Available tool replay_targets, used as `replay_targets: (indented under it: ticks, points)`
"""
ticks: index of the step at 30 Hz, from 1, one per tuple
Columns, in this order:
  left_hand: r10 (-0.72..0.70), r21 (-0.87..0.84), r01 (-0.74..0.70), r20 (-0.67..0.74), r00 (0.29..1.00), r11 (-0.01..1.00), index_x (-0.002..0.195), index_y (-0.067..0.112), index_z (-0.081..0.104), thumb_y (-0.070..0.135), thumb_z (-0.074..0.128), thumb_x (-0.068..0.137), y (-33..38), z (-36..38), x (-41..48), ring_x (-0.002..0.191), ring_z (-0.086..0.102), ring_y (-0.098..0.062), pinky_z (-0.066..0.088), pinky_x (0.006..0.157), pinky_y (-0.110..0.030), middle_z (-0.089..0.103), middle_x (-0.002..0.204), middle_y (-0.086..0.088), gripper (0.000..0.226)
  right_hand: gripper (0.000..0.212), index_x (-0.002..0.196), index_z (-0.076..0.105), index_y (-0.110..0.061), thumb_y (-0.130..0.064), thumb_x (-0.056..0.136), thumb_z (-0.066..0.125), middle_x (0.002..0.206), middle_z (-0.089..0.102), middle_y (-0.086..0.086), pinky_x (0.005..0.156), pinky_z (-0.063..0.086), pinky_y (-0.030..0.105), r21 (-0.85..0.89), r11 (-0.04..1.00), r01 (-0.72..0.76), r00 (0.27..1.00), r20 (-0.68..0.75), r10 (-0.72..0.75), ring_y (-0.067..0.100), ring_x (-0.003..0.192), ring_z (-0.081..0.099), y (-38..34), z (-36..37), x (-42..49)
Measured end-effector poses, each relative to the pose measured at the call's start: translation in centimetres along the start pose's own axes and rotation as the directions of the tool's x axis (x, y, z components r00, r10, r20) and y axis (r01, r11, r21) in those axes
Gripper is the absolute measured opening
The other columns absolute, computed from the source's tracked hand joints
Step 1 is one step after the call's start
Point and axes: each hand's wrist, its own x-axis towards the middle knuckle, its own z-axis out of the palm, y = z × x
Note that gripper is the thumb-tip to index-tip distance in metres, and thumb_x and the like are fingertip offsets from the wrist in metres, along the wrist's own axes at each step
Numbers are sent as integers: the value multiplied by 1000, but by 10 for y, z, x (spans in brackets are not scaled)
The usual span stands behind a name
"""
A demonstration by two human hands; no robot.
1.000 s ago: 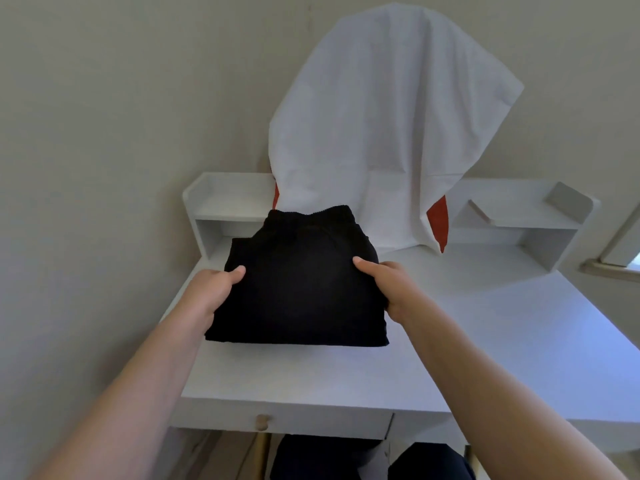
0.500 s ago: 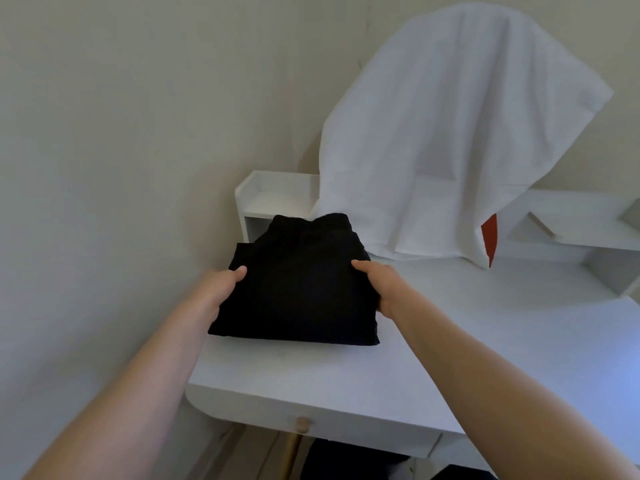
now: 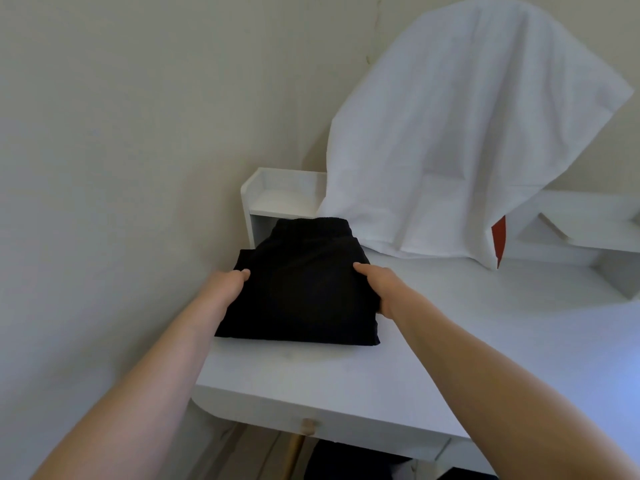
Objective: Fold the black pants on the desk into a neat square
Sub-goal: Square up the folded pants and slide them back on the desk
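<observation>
The black pants [image 3: 301,289] lie folded into a thick, roughly square bundle at the left end of the white desk [image 3: 346,386]. My left hand [image 3: 227,284] grips the bundle's left side, thumb on top, fingers hidden underneath. On the opposite edge my right hand [image 3: 379,284] holds the bundle the same way, thumb lying over the cloth. The waistband end sticks out at the far side, near the shelf.
A white shelf unit [image 3: 277,199] runs along the back of the desk. A white sheet [image 3: 467,133] drapes over something tall behind it, with a red strip [image 3: 498,240] showing below. A wall stands close on the left. A drawer knob [image 3: 308,426] sits under the front edge.
The view has swung left, so the desk's left end now sits mid-frame. Both hands have kept their hold on the sides of the folded pants.
</observation>
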Motion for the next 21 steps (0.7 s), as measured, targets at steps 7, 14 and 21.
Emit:
replay_targets:
  ticks: [7, 14, 21]
  points:
    - [126, 88, -116, -122, 984, 989, 140, 5, 48, 52, 38, 94, 13, 3, -1, 127, 48, -38, 38, 105, -43, 50, 141, -19, 67, 58, 135, 50, -7, -39, 88, 65, 126, 59, 9, 87, 45, 38, -71, 996, 58, 998, -3, -59, 26, 104, 58, -6, -4, -3]
    - [393, 370, -338, -82, 916, 865, 151, 17, 33, 42, 46, 96, 33, 4, -16, 139, 35, -35, 30, 112, -45, 32, 154, -15, 62, 70, 150, 29, -14, -41, 93, 57, 149, 39, 8, 100, 36, 37, -365, 888, 280, 954, 2, -300, 30, 137, 38, -17, -13, -14]
    - [524, 718, -576, 340, 781, 391, 156, 28, 14, 48, 28, 102, 49, 29, -20, 151, -1, -20, 3, 119, -55, 0, 164, 2, 59, 65, 156, 12, -23, -51, 100, 30, 165, 2, -1, 120, 9, 52, -877, 37, 479, 720, 368, -588, 24, 151, -2, -26, 13, -13]
